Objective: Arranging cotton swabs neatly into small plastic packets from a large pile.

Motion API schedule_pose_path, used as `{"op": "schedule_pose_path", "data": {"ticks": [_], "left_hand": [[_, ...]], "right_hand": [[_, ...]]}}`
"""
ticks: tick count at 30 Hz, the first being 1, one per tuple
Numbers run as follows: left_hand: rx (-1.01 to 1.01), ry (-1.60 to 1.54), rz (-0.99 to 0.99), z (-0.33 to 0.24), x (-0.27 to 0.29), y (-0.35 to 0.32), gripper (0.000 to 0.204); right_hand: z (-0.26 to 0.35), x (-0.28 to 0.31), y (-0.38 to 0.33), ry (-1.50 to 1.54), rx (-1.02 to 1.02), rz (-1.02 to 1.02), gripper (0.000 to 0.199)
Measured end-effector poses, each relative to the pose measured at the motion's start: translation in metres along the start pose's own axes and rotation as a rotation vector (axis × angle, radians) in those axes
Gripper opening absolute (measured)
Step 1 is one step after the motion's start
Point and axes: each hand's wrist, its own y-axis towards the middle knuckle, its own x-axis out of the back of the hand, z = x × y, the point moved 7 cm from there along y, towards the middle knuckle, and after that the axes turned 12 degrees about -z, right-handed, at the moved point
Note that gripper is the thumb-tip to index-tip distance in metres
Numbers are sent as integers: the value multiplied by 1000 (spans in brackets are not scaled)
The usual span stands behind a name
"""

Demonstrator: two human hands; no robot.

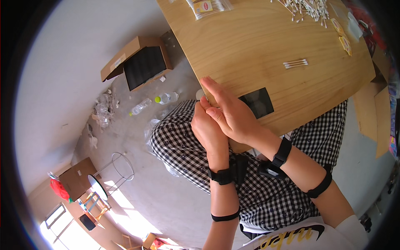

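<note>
My right hand [233,111] is stretched out flat, its fingers straight and side by side, over the table's left edge. Its thumb side and palm rest against my left hand [207,128]. The left hand's fingers are curled closed, and whatever they may hold is hidden between the two hands. Just right of my right hand a black phone-like slab [257,102] lies on the wooden table [233,46]. A few cotton swabs [296,63] lie side by side farther to the right.
A loose heap of cotton swabs [308,9] and a bag of swabs [207,7] lie at the far side. Small yellow packets [345,44] are near the right edge. On the floor at left are an opened carton [139,62], a plastic bottle [167,98] and a wire-frame stool [121,166].
</note>
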Motion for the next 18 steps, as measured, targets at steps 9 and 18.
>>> {"op": "schedule_pose_path", "data": {"ticks": [9,18], "left_hand": [[-580,106,190,-43,37,-18,51],[-576,78,361,-33,28,-15,60]], "right_hand": [[-19,43,-21,605,-316,-227,65],[-10,19,-25,598,-308,-157,66]]}}
